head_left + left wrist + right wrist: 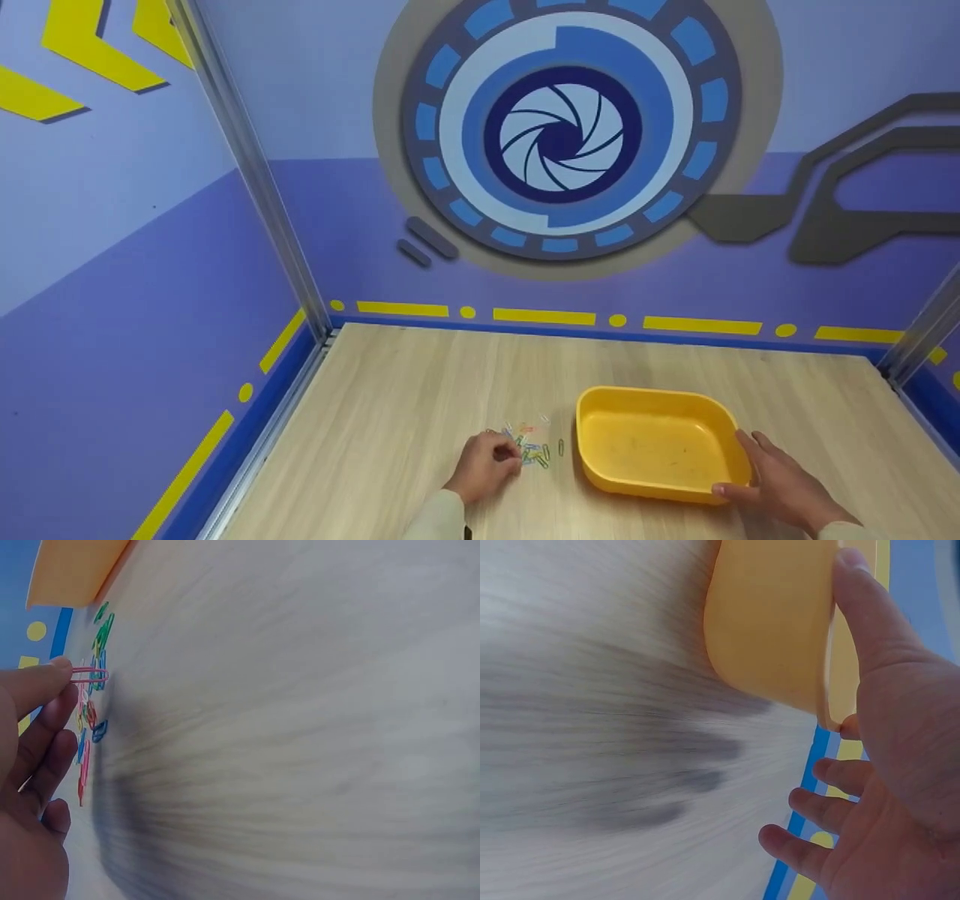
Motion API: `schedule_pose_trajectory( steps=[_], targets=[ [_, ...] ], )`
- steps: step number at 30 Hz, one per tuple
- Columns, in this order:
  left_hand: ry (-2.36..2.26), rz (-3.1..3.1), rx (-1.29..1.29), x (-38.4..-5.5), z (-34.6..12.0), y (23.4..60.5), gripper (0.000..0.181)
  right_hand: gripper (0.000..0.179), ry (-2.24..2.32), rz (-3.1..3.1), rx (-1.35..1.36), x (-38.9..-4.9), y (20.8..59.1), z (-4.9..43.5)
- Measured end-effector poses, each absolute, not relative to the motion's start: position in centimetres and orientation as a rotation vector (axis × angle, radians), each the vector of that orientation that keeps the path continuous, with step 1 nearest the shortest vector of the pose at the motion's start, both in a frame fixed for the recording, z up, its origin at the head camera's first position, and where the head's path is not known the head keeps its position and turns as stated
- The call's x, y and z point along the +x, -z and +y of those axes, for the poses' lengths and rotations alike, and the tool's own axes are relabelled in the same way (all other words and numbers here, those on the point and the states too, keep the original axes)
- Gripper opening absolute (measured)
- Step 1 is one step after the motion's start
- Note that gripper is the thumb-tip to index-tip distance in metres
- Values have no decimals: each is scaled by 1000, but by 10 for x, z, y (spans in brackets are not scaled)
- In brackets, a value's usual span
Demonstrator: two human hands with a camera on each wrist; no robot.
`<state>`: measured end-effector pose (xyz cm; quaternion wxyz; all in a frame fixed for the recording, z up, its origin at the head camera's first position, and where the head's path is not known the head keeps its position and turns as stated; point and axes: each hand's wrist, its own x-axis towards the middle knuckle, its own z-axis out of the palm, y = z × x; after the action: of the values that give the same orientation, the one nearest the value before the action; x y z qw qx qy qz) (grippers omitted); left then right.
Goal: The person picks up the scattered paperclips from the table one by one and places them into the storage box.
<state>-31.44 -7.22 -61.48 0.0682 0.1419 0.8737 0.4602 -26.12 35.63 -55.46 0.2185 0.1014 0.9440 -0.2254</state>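
Note:
My left hand (484, 466) pinches a pink paper clip (106, 676) between thumb and forefinger, its looped end sticking out past the fingertips in the left wrist view. Just beyond that hand, a loose pile of coloured paper clips (534, 453) lies on the table, green, blue, red and yellow among them. Right of the pile stands a yellow plastic basin (652, 491), with small dark specks on its floor. My right hand (787, 484) holds the basin by its near right corner, thumb on the rim and forefinger at the side. Its other fingers stretch away from the basin in the right wrist view.
A light wood-grain table (390, 390) bears everything. Purple-blue panels with printed shapes (330, 225) rise behind and at the sides, with metal posts (255, 165) at the corners. One green paper clip (561, 448) lies apart, between the pile and the basin.

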Motion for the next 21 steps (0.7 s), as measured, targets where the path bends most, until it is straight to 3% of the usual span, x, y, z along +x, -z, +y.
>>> schedule_pose_trajectory(
  steps=[21],
  targets=[
    [-1488,2836,419,-320,-58,600,8,126,693,2581,296,-262,559,355]
  ],
)
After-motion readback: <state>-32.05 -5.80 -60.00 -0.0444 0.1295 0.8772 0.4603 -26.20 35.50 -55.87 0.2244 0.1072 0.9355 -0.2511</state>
